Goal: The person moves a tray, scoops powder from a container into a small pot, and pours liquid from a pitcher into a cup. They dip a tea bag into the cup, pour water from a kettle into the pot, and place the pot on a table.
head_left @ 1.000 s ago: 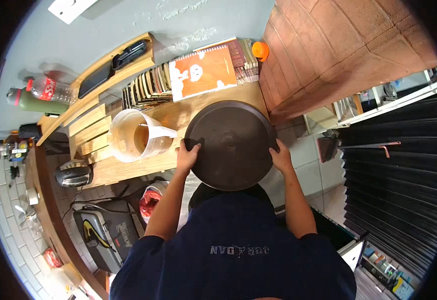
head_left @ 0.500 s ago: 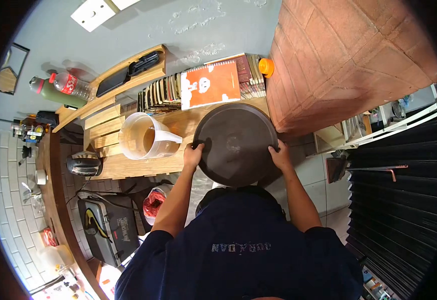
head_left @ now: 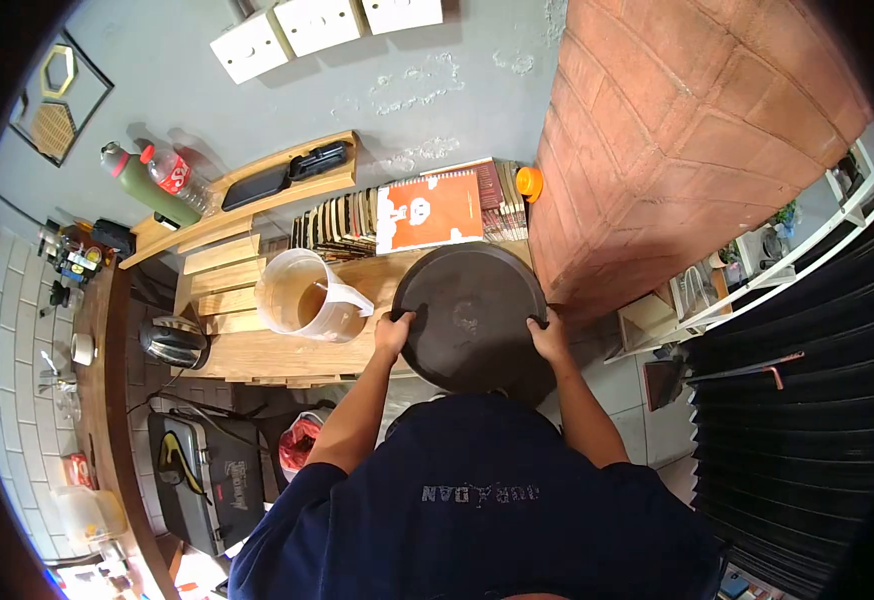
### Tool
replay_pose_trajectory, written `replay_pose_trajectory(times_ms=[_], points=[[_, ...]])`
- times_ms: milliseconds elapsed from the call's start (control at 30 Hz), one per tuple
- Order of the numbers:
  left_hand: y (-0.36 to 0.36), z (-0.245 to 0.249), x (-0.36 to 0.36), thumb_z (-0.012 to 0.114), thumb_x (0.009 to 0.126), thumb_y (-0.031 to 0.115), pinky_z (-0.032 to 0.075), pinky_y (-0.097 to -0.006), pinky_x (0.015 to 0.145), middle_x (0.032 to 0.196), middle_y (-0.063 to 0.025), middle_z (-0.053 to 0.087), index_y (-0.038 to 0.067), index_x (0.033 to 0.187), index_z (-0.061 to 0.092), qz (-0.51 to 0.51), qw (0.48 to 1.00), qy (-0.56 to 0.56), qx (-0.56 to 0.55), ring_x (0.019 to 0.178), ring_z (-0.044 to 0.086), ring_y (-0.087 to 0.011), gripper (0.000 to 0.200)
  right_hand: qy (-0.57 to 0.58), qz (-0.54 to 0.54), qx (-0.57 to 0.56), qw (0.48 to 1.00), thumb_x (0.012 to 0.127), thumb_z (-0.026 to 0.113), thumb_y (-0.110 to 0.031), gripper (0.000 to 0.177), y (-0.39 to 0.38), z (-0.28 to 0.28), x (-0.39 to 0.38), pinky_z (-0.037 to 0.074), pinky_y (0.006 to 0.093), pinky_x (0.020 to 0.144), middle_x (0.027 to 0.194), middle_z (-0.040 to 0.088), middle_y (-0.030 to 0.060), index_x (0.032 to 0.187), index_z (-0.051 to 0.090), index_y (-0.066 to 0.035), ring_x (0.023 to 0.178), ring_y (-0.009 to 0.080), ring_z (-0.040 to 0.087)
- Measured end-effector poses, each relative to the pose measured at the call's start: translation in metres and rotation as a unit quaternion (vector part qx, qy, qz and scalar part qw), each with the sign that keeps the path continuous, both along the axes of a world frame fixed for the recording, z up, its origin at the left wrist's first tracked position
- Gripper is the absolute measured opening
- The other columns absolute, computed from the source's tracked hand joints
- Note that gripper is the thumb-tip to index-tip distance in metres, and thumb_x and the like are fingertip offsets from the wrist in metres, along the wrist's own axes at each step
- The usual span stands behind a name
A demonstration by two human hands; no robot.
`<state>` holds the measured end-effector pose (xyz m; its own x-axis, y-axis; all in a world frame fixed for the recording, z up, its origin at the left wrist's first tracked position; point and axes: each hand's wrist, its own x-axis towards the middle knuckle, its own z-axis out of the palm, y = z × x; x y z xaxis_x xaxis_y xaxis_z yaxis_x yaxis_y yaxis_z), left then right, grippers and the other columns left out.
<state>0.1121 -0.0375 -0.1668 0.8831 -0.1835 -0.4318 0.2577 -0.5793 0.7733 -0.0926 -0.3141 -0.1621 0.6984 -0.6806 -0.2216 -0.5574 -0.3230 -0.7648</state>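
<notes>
A round, dark brown serving tray [head_left: 469, 345] with a raised rim is held level in front of my body. My left hand [head_left: 393, 334] grips its left edge, thumb over the rim. On the opposite edge my right hand [head_left: 550, 336] holds it the same way; the fingers underneath are hidden. Behind the tray, partly covered by it, lies the wooden bench top [head_left: 257, 352]. To the left of my left hand stands a clear plastic pitcher [head_left: 292, 295] with some brownish liquid in it.
Upright books [head_left: 337, 225] and an orange spiral notebook [head_left: 442, 205] line the wall. An orange lid [head_left: 529, 184] sits by the brick column [head_left: 647, 150]. On the left are bottles [head_left: 172, 175], a kettle [head_left: 174, 342], a black case [head_left: 212, 475] and a red-lined bin [head_left: 299, 440].
My view has tilted upward, so the bench and wall things appear lower in it. Both hands keep their hold on the tray, which sits slightly lower in view.
</notes>
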Motion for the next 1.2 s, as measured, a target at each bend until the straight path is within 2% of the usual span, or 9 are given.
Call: replay_pose_trajectory(times_ms=[167, 300, 400, 467, 567, 733, 900, 967, 1200], points=[[0.004, -0.006, -0.001, 0.065, 0.07, 0.036, 0.044, -0.0371, 0.088, 0.104, -0.0229, 0.063, -0.006, 0.107, 0.059, 0.0, 0.999, -0.02, -0.035, 0.1, 0.06, -0.0329, 0.056, -0.044, -0.039, -0.044, 0.997, 0.078, 0.064, -0.023, 0.047, 0.002, -0.037, 0.0, 0.041, 0.0398, 0.091, 0.111, 0.057, 0.024, 0.117, 0.054, 0.002, 0.105, 0.0362, 0.055], [0.011, -0.015, -0.005, 0.066, 0.071, 0.037, 0.041, -0.0394, 0.092, 0.109, -0.0264, 0.057, -0.007, 0.114, 0.053, -0.062, 0.994, -0.077, -0.049, 0.106, 0.054, -0.0367, 0.063, -0.002, -0.03, -0.115, 0.993, 0.079, 0.064, -0.024, 0.052, 0.015, -0.011, -0.006, 0.042, 0.04, 0.091, 0.117, 0.054, 0.0239, 0.121, 0.05, 0.002, 0.109, 0.0364, 0.053], [0.016, -0.017, -0.012, 0.068, 0.072, 0.039, 0.038, -0.0403, 0.096, 0.118, -0.0279, 0.049, -0.008, 0.124, 0.042, -0.11, 0.989, -0.089, -0.032, 0.112, 0.047, -0.0385, 0.075, 0.044, -0.071, -0.083, 0.993, 0.08, 0.064, -0.026, 0.057, 0.024, 0.004, -0.011, 0.043, 0.0399, 0.089, 0.121, 0.052, 0.0225, 0.126, 0.045, 0.002, 0.11, 0.0347, 0.052], [0.018, -0.004, -0.024, 0.07, 0.072, 0.037, 0.035, -0.041, 0.1, 0.125, -0.0281, 0.043, -0.008, 0.129, 0.035, -0.138, 0.981, -0.133, 0.004, 0.118, 0.042, -0.0392, 0.08, 0.042, -0.044, 0.052, 0.997, 0.084, 0.061, -0.03, 0.068, 0.023, 0.003, -0.021, 0.031, 0.0424, 0.104, 0.139, 0.031, 0.0216, 0.139, 0.029, -0.006, 0.127, 0.0366, 0.035], [0.019, -0.001, -0.043, 0.069, 0.072, 0.036, 0.033, -0.042, 0.102, 0.126, -0.0276, 0.041, -0.006, 0.13, 0.034, -0.16, 0.957, -0.236, 0.053, 0.12, 0.039, -0.0391, 0.08, 0.0, -0.071, 0.06, 0.996, 0.084, 0.061, -0.028, 0.065, 0.047, 0.013, -0.039, 0.041, 0.0417, 0.096, 0.135, 0.035, 0.0206, 0.138, 0.03, -0.007, 0.116, 0.0336, 0.047], [0.021, 0.009, -0.055, 0.065, 0.079, 0.02, 0.04, -0.0411, 0.093, 0.109, -0.021, 0.057, -0.003, 0.109, 0.057, -0.307, 0.883, -0.349, -0.06, 0.107, 0.052, -0.0362, 0.038, 0.026, -0.152, 0.066, 0.986, 0.086, 0.06, -0.028, 0.058, 0.092, 0.01, -0.075, 0.046, 0.0397, 0.087, 0.128, 0.041, 0.0188, 0.133, 0.037, -0.005, 0.102, 0.0291, 0.056], [0.023, 0.022, -0.088, 0.058, 0.088, 0.015, 0.049, -0.0304, 0.074, 0.091, -0.0139, 0.065, -0.001, 0.101, 0.063, -0.406, 0.891, -0.134, -0.153, 0.084, 0.064, -0.0194, 0.021, 0.046, -0.253, 0.087, 0.963, 0.09, 0.056, -0.027, 0.043, 0.155, 0.0, -0.137, 0.047, 0.0361, 0.085, 0.117, 0.053, 0.0174, 0.124, 0.05, -0.002, 0.097, 0.0269, 0.059], [0.021, 0.037, -0.099, 0.056, 0.09, 0.016, 0.049, -0.0293, 0.072, 0.087, -0.0121, 0.067, 0.0, 0.103, 0.062, -0.46, 0.879, -0.004, -0.124, 0.081, 0.064, -0.0157, 0.022, 0.05, -0.326, 0.133, 0.935, 0.091, 0.053, -0.026, 0.032, 0.183, 0.001, -0.161, 0.048, 0.0316, 0.075, 0.088, 0.064, 0.012, 0.105, 0.061, 0.002, 0.078, 0.0169, 0.061], [-0.021, 0.058, -0.146, 0.062, 0.086, 0.02, 0.05, -0.028, 0.062, 0.075, -0.0109, 0.068, 0.0, 0.092, 0.066, -0.642, 0.756, 0.0, -0.124, 0.068, 0.066, -0.0178, 0.021, -0.169, -0.482, 0.145, 0.847, 0.092, 0.054, -0.02, 0.026, 0.26, 0.018, -0.233, 0.048, 0.0268, 0.072, 0.088, 0.065, 0.0083, 0.098, 0.064, 0.003, 0.077, 0.0139, 0.061]])
